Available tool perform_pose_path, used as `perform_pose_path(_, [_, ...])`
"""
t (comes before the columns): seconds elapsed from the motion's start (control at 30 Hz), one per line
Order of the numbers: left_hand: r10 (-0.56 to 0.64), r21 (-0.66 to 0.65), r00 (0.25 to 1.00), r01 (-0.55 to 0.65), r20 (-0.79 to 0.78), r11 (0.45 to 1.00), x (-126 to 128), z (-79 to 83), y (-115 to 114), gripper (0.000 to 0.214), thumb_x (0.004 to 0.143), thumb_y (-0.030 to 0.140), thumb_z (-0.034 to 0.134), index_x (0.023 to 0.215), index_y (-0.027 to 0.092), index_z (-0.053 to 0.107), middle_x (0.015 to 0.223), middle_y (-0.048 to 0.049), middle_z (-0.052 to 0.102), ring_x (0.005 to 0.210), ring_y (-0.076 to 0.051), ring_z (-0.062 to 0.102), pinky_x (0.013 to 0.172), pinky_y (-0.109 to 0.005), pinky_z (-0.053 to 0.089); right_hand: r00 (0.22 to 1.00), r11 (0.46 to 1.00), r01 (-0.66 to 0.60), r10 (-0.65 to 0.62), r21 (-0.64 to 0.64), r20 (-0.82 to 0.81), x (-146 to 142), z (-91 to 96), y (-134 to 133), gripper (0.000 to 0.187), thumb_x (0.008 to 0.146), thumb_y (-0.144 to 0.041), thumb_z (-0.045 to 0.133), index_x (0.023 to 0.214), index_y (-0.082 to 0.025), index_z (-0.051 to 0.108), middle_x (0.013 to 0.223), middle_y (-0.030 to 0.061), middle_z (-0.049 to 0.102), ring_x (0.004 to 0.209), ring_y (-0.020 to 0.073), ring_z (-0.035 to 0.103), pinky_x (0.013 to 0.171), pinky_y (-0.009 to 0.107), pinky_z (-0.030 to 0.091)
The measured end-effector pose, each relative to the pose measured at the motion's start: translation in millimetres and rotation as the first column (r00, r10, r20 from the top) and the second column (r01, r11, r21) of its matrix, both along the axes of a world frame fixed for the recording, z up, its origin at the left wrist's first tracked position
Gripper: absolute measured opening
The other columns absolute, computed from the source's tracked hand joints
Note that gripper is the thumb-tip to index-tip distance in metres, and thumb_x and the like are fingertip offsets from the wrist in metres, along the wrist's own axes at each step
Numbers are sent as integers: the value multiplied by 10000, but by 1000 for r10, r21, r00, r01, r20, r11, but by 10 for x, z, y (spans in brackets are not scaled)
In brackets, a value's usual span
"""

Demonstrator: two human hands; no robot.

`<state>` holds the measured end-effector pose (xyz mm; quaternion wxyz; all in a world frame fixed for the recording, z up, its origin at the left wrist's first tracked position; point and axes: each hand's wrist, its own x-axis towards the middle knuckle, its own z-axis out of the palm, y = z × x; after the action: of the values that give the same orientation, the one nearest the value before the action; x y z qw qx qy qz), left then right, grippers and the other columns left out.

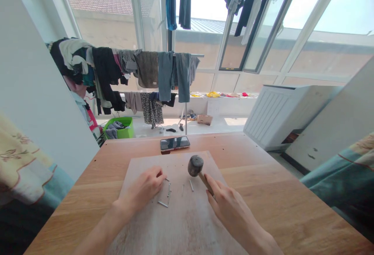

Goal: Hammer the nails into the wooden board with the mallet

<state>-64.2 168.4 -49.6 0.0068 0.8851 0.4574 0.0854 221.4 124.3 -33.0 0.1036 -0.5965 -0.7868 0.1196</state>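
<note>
My right hand (223,196) is wrapped round the wooden handle of a rubber mallet (195,165), its dark head raised over the pale board (175,227). On the board's left side rests my left hand (149,185), fingers curled together. A short nail (167,179) juts out at its fingertips; the fingers partly hide it. Just right of this hand are several nails, among them a slanted nail (163,204) nearest me. Between the hands, another nail (191,185) leans below the mallet head, beside a thinner nail (183,190).
The board lies on a wooden table (257,192). A smartphone (174,143) sits beyond the board's far edge. Behind the table stand a drying rack with clothes (147,70), a green basket (125,128) and a white cabinet-like unit (280,111). Curtains hang at both sides.
</note>
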Motion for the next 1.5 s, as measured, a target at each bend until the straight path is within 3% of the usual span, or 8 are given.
perform_pose_path(0.2, [-168, 72, 984, 173, -65, 982, 169, -58, -253, 195, 895, 9, 592, 932, 197, 625, 957, -43, 648, 841, -220, 630, 759, -342, 532, 996, 997, -55, 51, -53, -77, -24, -71, -102, 516, 994, -133, 457, 1510, -113, 481, 1338, 184, 700, 1154, 325, 713, 983, 439, 567])
perform_pose_path(0.53, [-12, -5, 997, 12, 74, 1000, -238, -39, -454, 250, 903, -35, 526, 961, 195, 601, 972, -29, 616, 862, -196, 648, 757, -318, 530, 1000, 999, -17, 17, 52, 6, 65, -160, -209, 486, 990, -141, 449, 1468, -116, 530, 1279, 181, 732, 1056, 338, 758, 849, 442, 627])
perform_pose_path(0.73, [-159, 56, 985, 156, 66, 986, 120, -125, -476, 171, 912, 22, 590, 947, 188, 615, 958, -41, 653, 836, -212, 644, 746, -328, 543, 995, 990, -94, 89, 109, 44, 32, -293, -277, 504, 958, -138, 464, 1457, -127, 535, 1192, 138, 759, 920, 296, 792, 754, 393, 644])
perform_pose_path(0.9, [-123, 4, 911, 132, 394, 991, 281, -136, -226, 238, 888, -6, 538, 957, 194, 648, 984, -40, 673, 852, -170, 664, 772, -271, 534, 1000, 998, 13, -12, 56, -4, 166, -290, -260, 483, 1011, -264, 386, 1440, -125, 559, 1302, 163, 721, 1063, 330, 758, 874, 453, 621])
perform_pose_path(1.07, [99, -162, 634, 42, 767, 986, 437, -79, 308, 111, 900, 175, 583, 908, 189, 692, 879, -29, 734, 799, -161, 676, 784, -278, 541, 974, 995, 97, -103, -35, -201, 400, -249, -207, 546, 959, -350, 445, 1429, -103, 574, 1368, 187, 683, 1230, 359, 668, 1024, 488, 534])
perform_pose_path(1.17, [175, -260, 533, 88, 828, 962, 698, -95, 645, 116, 872, 256, 629, 892, 177, 712, 873, -43, 762, 805, -171, 699, 779, -280, 553, 896, 954, 43, -169, -297, -412, 458, -239, -231, 715, 911, -403, 496, 1548, -89, 411, 891, 104, 800, 763, 268, 774, 666, 348, 626])
perform_pose_path(1.3, [157, -260, 533, 124, 831, 958, 1084, -181, 942, 103, 839, 243, 649, 862, 178, 726, 854, -37, 774, 792, -170, 709, 748, -269, 553, 757, 870, 73, -367, -488, -541, 464, -247, -291, 803, 916, -517, 473, 1565, -66, 329, 427, -122, 441, 312, 118, 414, 312, 197, 375])
perform_pose_path(1.5, [106, -224, 573, 140, 812, 964, 1289, -322, 1001, 136, 806, 126, 623, 853, 170, 743, 819, -34, 773, 749, -166, 685, 725, -274, 540, 706, 903, 186, -397, -387, -587, 500, -276, -198, 709, 940, -512, 463, 1511, -97, 396, 419, -112, 463, 319, 123, 415, 327, 207, 410])
